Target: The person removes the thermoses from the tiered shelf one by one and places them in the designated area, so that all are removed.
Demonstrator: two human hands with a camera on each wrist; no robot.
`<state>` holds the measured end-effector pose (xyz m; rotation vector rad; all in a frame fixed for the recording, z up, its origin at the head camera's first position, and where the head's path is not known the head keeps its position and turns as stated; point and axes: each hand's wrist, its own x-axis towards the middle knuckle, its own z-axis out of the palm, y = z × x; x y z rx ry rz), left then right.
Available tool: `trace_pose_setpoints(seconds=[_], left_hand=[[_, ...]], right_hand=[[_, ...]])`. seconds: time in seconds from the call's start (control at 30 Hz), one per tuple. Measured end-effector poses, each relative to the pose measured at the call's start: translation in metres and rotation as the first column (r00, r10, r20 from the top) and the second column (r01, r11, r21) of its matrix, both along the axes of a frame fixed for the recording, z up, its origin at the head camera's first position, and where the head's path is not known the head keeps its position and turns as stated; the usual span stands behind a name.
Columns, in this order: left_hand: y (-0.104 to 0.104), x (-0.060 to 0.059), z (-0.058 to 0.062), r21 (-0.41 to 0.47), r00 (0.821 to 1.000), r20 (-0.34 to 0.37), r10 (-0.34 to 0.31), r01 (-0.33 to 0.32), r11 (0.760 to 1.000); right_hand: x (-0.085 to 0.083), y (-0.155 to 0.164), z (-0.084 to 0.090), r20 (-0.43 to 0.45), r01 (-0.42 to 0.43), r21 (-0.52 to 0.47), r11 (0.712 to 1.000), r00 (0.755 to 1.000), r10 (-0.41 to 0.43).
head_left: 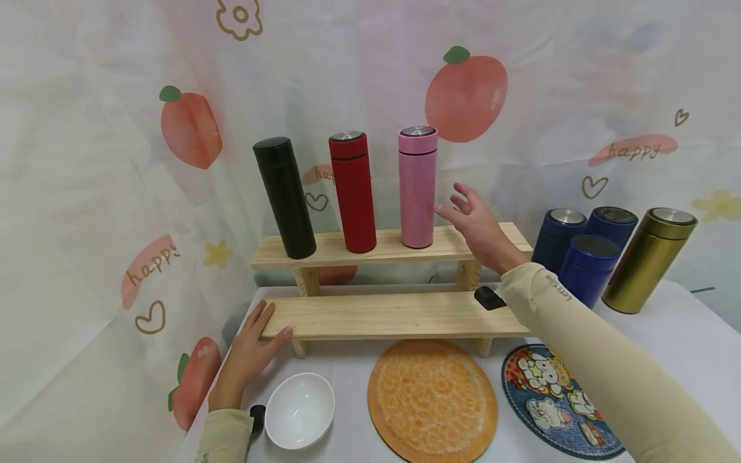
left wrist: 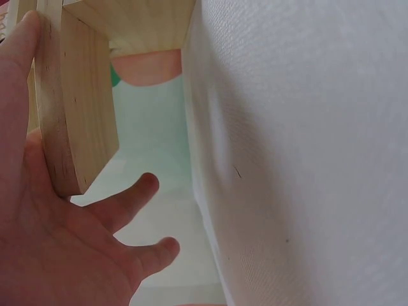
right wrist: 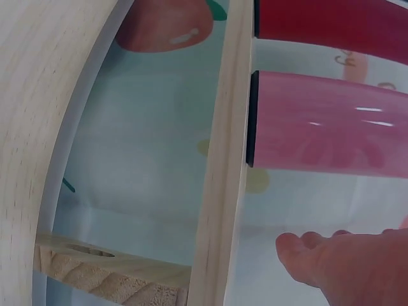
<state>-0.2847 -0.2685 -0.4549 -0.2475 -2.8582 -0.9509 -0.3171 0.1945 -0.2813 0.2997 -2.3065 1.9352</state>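
- 3 tall flasks stand upright in a row on the upper step of a wooden shelf (head_left: 498, 233): a black flask (head_left: 285, 197) at the left, a red flask (head_left: 353, 191) in the middle, a pink flask (head_left: 417, 186) at the right.
- The right hand (head_left: 478, 226) hovers just beside the pink flask, on its right, fingers spread and relaxed, gripping nothing; in the head view a fingertip is very near the flask's side, and I cannot tell whether it touches.
- In the right wrist view the pink flask (right wrist: 331, 132) stands on the shelf edge, with the fingertips (right wrist: 299, 252) apart from it.
- The left hand (head_left: 250, 350) rests on the left end of the lower step (head_left: 393, 314), fingers straight, thumb along the front edge.
- The left wrist view shows that board end (left wrist: 80, 105) against the palm, the fingers (left wrist: 127, 204) loose.
- 4 more canisters are grouped on the table at the right: 3 blue canisters (head_left: 587, 267) and 1 gold canister (head_left: 648, 258), leaning in this view.
- In front of the shelf lie a white bowl (head_left: 299, 410), an orange round mat (head_left: 432, 400) and a cartoon-print mat (head_left: 552, 399).
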Motion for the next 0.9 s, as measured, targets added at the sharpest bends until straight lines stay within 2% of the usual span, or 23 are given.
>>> trace_pose_setpoints(seconds=[0.43,0.67,0.9], left_hand=[[-0.002,0.000,-0.001,0.012,1.000,-0.018,0.004,-0.004,1.000],[-0.002,0.002,0.000,0.012,1.000,-0.021,0.004,-0.004,1.000],[-0.001,0.000,0.001,0.004,1.000,-0.004,0.007,-0.007,1.000]], right_hand=[[-0.007,-0.013,0.003,-0.001,-0.006,0.049,0.999,1.000,0.006],[-0.018,-0.025,0.010,-0.038,-0.054,-0.054,0.997,0.998,0.052],[-0.022,-0.039,0.028,-0.066,-0.040,-0.061,0.997,0.997,0.036]])
